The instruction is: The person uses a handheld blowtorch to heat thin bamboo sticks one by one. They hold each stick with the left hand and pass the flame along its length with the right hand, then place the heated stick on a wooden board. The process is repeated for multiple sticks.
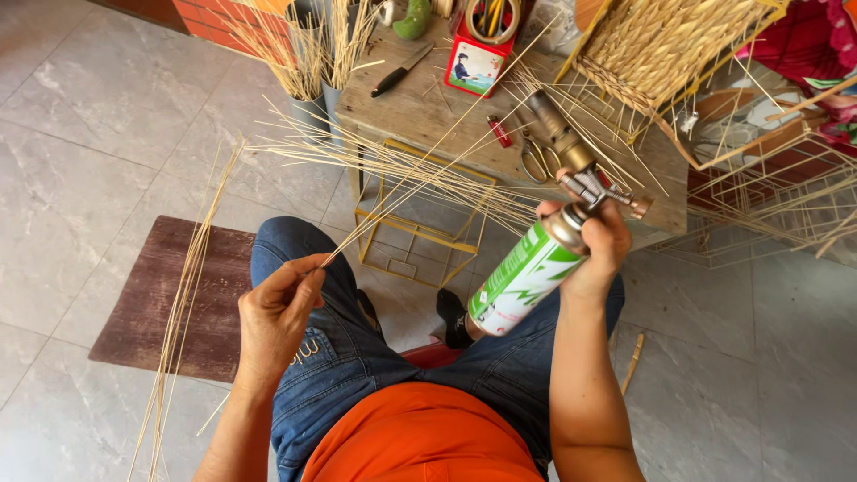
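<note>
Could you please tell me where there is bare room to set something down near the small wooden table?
Free: grey floor tiles left of the brown mat, and tiles right of the knees. Crowded: the small wooden table holds a black-handled knife, scissors, red lighter and thin bamboo strips.

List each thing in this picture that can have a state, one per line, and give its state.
left hand: pinched on a thin bamboo strip
right hand: gripping the gas torch canister, tilted, nozzle toward the table
scissors: lying closed on the wooden table
knife: lying flat on the table
red lighter: lying flat
loose strips: lying on the floor
</note>
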